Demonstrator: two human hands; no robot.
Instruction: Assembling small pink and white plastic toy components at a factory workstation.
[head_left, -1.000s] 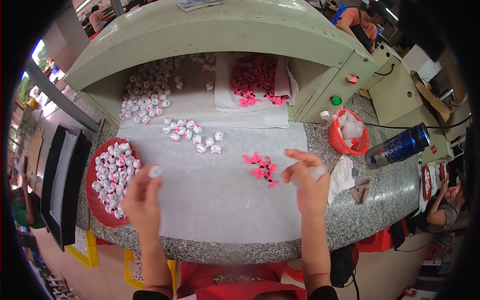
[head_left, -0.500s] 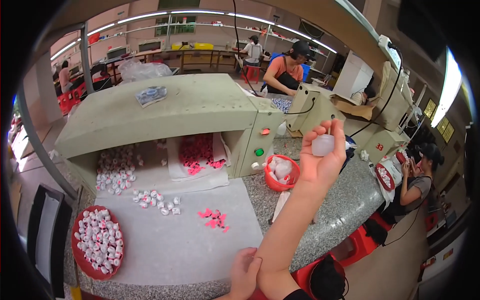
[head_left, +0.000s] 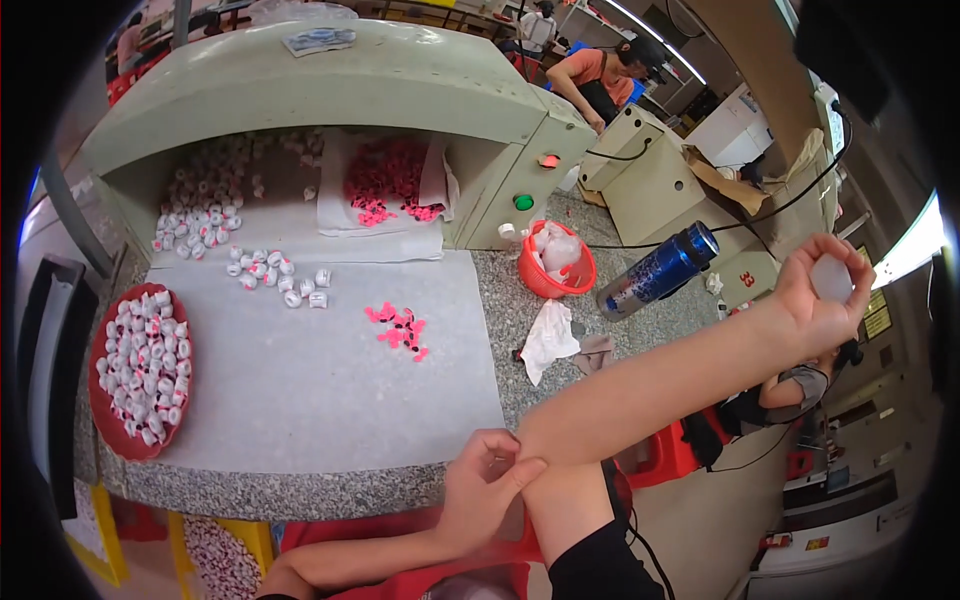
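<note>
Both hands in view. R hand [head_left: 808, 308] is out at far R, well apart from the paper, fingers curled closed round a small whitish bottle [head_left: 831, 279]. L hand [head_left: 482, 488] is at R elbow, fingers half bent, thumb against the skin of R arm [head_left: 650, 385]; can't tell if it pinches anything. On the bench [head_left: 300, 491], a sheet of paper [head_left: 290, 400] has a loose group of pink bits [head_left: 400, 330] w/ dark spots nr its R edge, plus a few white balls [head_left: 280, 277] w/ pink marks at upper L. Red bowl [head_left: 98, 400], full of the same balls, sits at L edge of paper. Behind is a pale green box [head_left: 330, 75], open in front: more balls inside at L, a pink pile [head_left: 385, 175] on a cloth [head_left: 335, 185] at R; green button [head_left: 524, 202] on its R end. R of paper: red basket [head_left: 545, 285] w/ whitish stuff in it, blue flask [head_left: 660, 270] (can't tell if upright), white rag [head_left: 550, 342] & grey rag [head_left: 597, 352] just beside it.
</note>
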